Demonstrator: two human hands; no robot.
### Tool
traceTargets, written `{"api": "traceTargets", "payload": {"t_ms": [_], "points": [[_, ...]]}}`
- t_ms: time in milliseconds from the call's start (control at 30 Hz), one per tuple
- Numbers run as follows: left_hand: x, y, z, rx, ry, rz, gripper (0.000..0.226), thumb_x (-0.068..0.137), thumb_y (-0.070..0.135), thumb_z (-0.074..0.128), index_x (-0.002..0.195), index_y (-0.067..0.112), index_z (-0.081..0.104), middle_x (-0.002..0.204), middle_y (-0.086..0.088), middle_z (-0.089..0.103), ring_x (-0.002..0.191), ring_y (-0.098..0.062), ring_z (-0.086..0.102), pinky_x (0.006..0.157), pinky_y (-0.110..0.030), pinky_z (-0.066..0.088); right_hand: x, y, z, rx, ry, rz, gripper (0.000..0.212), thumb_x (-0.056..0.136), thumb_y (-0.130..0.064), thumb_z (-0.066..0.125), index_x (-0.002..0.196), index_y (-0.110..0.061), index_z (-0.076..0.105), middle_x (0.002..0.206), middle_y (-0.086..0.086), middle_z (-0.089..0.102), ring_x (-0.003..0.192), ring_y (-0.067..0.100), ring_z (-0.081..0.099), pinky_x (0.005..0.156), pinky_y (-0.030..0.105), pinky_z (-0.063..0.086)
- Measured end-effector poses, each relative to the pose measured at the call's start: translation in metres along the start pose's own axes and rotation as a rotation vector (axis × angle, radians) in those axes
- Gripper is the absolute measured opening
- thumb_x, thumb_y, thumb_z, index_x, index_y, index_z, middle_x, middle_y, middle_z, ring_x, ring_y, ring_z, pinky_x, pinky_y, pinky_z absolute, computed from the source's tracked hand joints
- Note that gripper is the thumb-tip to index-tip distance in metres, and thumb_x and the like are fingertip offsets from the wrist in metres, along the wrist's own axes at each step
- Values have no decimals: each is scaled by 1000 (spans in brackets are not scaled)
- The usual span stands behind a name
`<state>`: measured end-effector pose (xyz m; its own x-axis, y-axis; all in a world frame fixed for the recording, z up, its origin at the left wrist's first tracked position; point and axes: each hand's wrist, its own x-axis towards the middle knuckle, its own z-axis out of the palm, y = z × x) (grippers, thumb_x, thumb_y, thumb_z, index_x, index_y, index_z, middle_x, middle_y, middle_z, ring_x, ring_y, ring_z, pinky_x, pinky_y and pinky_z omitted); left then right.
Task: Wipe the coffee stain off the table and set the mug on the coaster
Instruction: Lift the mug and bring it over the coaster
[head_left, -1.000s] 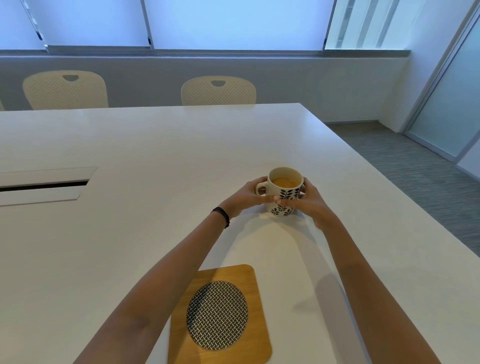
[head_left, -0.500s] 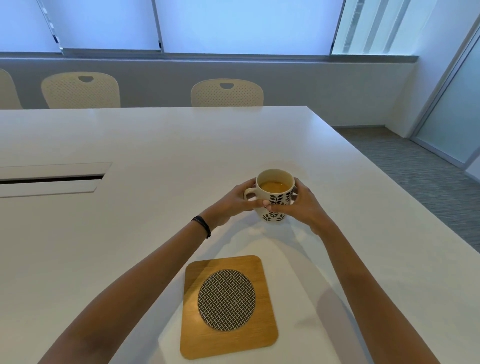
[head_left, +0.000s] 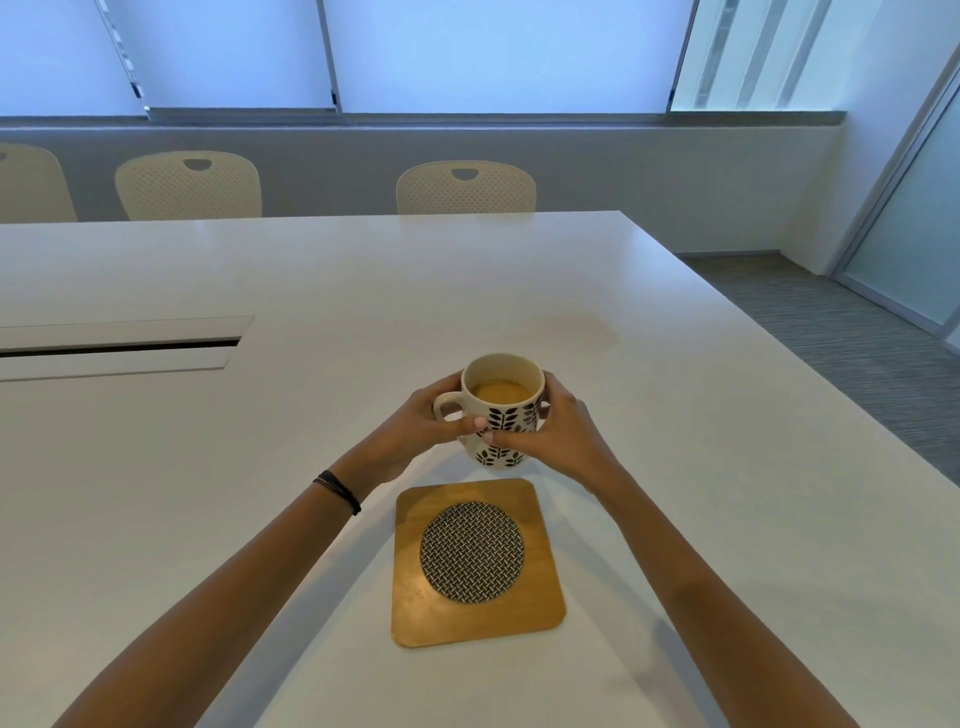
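A cream mug (head_left: 503, 387) with black leaf print holds tan coffee. My left hand (head_left: 415, 428) wraps its handle side and my right hand (head_left: 553, 434) wraps the other side, so both grip it. The mug hangs just above the table, right behind the far edge of the coaster (head_left: 475, 561). The coaster is a square wooden board with a round black-and-white woven pad in its middle, lying flat near me. A faint dull smear (head_left: 597, 332) shows on the white table (head_left: 727, 467) beyond the mug.
A cable slot (head_left: 119, 345) is cut into the table at the left. Cream chairs (head_left: 466, 188) stand along the far edge. The table's right edge drops to grey carpet (head_left: 857, 338).
Both hands have carried the mug toward me, from the middle of the table to just behind the coaster.
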<state>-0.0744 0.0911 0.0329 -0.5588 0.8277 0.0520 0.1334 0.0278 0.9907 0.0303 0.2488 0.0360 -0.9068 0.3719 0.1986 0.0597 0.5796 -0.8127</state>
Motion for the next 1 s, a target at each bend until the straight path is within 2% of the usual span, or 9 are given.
{"api": "traceTargets", "payload": {"t_ms": [233,467,700,900,1000], "points": [[-44,-1,7,5,69,-30,74,65,36,74,133,25,47,125,3,60,116,-13,56,89,-28,54,-31,-13,13,-5,-69,-24,87,59,-41,83,132,-18,40,122,3,60,99,10,55,86,33,53],[-58,0,17,-17,71,-46,66,72,17,69,133,20,45,121,2,61,107,-7,61,81,-23,54,-46,-12,12,-11,-89,-11,87,58,-42,83,131,-19,40,122,1,60,100,10,55,86,33,53],[-76,-2,25,-9,62,-73,61,71,15,72,126,28,50,119,4,63,110,-12,60,82,-25,54,-67,-11,14,-36,-134,19,90,58,-42,83,133,-20,37,124,1,58,105,12,54,89,35,53],[-90,-1,25,34,58,-79,58,67,20,75,118,38,54,116,10,65,110,-9,60,83,-24,54,-79,-14,17,-33,-179,11,90,57,-43,83,131,-21,37,121,-1,59,105,13,57,86,32,54],[-95,0,24,57,64,-72,58,72,11,74,118,37,53,118,11,63,109,-4,59,81,-20,53,-82,-15,19,-34,-204,5,91,57,-44,83,131,-21,36,121,-1,58,108,15,57,88,36,54]]}}
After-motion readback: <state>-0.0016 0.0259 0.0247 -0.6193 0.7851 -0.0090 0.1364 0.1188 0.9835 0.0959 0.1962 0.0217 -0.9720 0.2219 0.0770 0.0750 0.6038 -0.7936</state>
